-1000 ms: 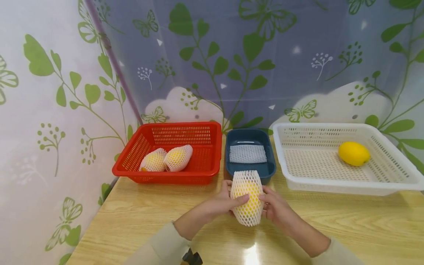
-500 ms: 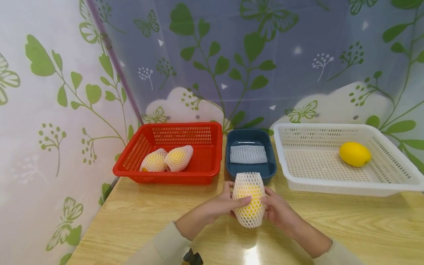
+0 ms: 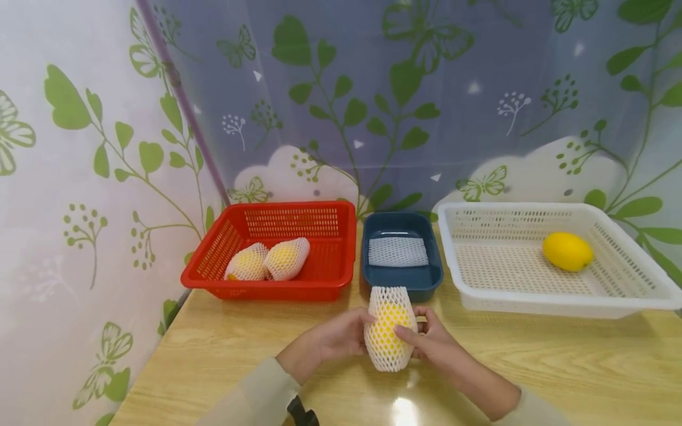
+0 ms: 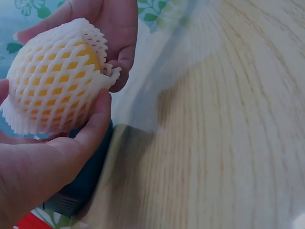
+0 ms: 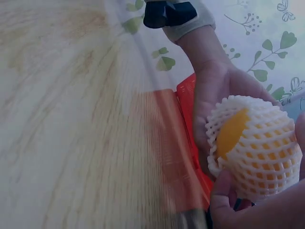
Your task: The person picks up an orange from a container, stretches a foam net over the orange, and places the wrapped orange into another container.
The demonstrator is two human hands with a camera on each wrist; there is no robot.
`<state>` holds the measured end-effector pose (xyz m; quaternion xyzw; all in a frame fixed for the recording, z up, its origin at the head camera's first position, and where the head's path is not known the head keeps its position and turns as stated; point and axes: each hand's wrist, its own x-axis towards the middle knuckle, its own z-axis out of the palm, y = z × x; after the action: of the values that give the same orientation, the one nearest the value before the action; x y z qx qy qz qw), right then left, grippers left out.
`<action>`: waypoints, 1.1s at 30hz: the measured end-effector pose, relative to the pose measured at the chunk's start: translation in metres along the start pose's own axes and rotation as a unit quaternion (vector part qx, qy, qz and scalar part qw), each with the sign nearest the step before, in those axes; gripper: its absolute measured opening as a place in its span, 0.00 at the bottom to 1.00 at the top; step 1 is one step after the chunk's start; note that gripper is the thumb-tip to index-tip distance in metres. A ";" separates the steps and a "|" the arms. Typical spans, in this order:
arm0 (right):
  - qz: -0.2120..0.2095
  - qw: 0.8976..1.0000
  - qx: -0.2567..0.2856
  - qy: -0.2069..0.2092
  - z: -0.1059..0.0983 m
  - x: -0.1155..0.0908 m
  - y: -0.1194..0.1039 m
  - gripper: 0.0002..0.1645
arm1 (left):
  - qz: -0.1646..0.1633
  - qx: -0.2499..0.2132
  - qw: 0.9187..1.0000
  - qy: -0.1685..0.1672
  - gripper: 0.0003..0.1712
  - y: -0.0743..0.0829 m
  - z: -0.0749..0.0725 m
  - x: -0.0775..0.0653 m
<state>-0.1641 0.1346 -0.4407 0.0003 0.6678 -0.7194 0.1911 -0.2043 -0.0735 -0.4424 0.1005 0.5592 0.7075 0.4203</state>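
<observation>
Between both hands, over the table's front middle, is a yellow mango (image 3: 392, 328) inside a white foam net sleeve. My left hand (image 3: 343, 336) holds its left side, thumb near the upper edge. My right hand (image 3: 436, 340) grips the right side, with the thumb across the front of the netting. The sleeve's far end sticks out past the fruit toward the blue bin. In the right wrist view, bare yellow skin of the mango (image 5: 232, 133) shows at the sleeve's open end. The fingers behind the fruit are partly hidden.
A red basket (image 3: 277, 290) at left holds two netted mangoes (image 3: 286, 260). Behind the hands, a dark blue bin (image 3: 402, 277) contains a flat white foam net (image 3: 398, 252). At right, a white basket (image 3: 554, 305) holds one bare yellow mango (image 3: 568, 251).
Both hands and the netted mango have shifted slightly left and nearer the body. The left thumb has moved off the front toward the side, while the right thumb has come onto the front.
</observation>
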 end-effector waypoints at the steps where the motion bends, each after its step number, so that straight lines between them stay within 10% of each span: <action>1: 0.006 1.000 -0.003 0.006 0.002 0.000 0.000 0.41 | -0.001 -0.005 1.000 0.000 0.34 -0.001 -0.001 0.000; 20: 0.002 1.000 0.002 0.014 0.002 -0.003 -0.010 0.39 | 0.017 0.012 1.000 0.007 0.32 0.000 0.006 0.000; 33: -0.138 0.979 -0.071 0.130 0.024 0.025 -0.034 0.26 | 0.137 -0.172 0.975 0.032 0.35 0.053 -0.017 -0.048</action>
<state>-0.1900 0.1055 -0.4115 -0.0119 0.7297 -0.6836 0.0007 -0.2099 -0.1202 -0.3866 0.0792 0.4230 0.8469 0.3125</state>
